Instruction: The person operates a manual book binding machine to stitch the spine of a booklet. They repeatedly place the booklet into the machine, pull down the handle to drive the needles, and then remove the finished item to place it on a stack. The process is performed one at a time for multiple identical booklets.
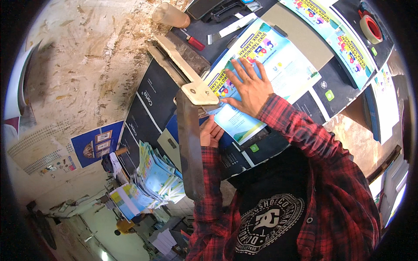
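My right hand (249,85) lies flat on a printed blue-and-yellow cover sheet (289,76), fingers spread. The sheet's left edge reaches the jaw of a large cream stapler (198,92), whose long dark brown arm (190,148) points toward me. Beside that arm, near the sheet's lower left corner, is my left hand (212,132). It is palm up with fingers loosely bent and apart, and nothing shows in it. The stapler arm hides part of this hand.
More printed covers (348,56) lie at the right, near a tape roll (370,29). A red-handled screwdriver (195,42), a metal ruler (232,28) and a cloudy cup (170,15) sit at the back. Stacked booklets (159,178) stand at the left beside the stained wall.
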{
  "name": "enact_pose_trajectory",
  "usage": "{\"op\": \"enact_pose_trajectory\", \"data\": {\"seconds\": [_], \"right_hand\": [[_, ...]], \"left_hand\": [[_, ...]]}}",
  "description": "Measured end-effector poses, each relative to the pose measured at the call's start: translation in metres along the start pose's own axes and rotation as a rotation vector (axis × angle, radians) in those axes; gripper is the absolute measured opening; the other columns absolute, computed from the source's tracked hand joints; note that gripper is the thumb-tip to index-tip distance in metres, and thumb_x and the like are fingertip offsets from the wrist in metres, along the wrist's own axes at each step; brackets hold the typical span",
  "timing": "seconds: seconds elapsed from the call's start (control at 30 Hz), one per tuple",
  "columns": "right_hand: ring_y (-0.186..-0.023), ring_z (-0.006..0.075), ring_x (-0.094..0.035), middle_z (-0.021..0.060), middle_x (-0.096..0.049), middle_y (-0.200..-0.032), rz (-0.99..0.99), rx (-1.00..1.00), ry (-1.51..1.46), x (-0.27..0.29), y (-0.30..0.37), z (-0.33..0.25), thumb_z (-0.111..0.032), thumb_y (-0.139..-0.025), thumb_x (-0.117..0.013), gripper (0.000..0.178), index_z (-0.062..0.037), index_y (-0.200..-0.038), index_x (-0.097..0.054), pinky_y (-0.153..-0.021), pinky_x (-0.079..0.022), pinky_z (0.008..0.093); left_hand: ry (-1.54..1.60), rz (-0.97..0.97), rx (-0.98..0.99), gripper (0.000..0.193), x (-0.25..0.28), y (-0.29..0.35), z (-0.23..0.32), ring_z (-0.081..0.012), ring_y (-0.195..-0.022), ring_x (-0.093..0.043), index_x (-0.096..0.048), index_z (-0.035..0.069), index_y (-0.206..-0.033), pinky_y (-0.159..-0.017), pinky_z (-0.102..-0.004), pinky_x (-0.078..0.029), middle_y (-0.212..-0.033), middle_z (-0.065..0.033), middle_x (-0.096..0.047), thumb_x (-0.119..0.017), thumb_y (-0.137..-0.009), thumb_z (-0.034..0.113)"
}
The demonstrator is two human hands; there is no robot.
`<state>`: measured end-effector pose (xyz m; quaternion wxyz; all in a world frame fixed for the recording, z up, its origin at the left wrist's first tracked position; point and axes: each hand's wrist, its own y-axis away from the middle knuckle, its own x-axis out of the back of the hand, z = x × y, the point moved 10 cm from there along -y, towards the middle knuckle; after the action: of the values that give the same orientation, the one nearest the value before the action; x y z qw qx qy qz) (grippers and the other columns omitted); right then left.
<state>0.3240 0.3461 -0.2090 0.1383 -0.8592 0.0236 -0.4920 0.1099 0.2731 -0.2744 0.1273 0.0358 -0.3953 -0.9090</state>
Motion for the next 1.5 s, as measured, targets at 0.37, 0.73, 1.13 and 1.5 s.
{"op": "enact_pose_trajectory", "data": {"seconds": [0.37,0.73,1.13,1.5], "right_hand": [[-0.143,0.0287,-0.033,0.0133,-0.041,-0.150,-0.011,-0.013,-0.011,0.000,-0.002,0.014,-0.063,-0.081,-0.063,0.077,-0.0097,-0.137,-0.053,-0.118,-0.017,0.0505],[-0.144,0.0282,-0.032,0.0096,-0.037,-0.154,-0.011,-0.002,0.145,0.028,-0.012,0.078,-0.077,-0.077,-0.057,0.092,-0.0165,-0.144,-0.046,-0.119,-0.019,0.0509],[-0.144,0.0288,-0.031,0.0093,-0.041,-0.151,0.005,0.060,0.036,-0.012,0.001,-0.005,-0.064,-0.084,-0.059,0.072,-0.0171,-0.139,-0.052,-0.118,-0.016,0.0541],[-0.145,0.0280,-0.029,0.0045,-0.036,-0.155,-0.079,0.057,0.146,-0.011,-0.005,0.011,-0.069,-0.081,-0.060,0.078,-0.0264,-0.144,-0.046,-0.117,-0.022,0.0533]], "left_hand": [[-0.056,-0.026,-0.009,0.044,0.009,-0.014,-0.001,-0.0211,-0.106,-0.067,-0.056,-0.001,-0.127,-0.090,-0.0339,-0.055,-0.120,-0.0134,-0.066,-0.064,-0.096,0.029],[0.032,-0.035,-0.035,0.038,0.005,-0.017,-0.005,-0.0220,-0.105,-0.068,-0.056,-0.001,-0.125,-0.090,-0.0359,-0.056,-0.118,-0.0140,-0.068,-0.061,-0.097,0.025],[-0.058,0.006,-0.069,0.038,0.004,-0.011,0.003,-0.0193,-0.099,-0.069,-0.062,0.001,-0.118,-0.081,-0.0340,-0.058,-0.111,-0.0112,-0.069,-0.069,-0.093,0.029],[-1.164,0.287,-1.157,0.063,-0.047,0.067,0.022,-0.0446,-0.132,-0.042,-0.047,-0.002,-0.140,-0.108,-0.0521,-0.033,-0.143,-0.0217,-0.047,-0.061,-0.090,0.033]]}}
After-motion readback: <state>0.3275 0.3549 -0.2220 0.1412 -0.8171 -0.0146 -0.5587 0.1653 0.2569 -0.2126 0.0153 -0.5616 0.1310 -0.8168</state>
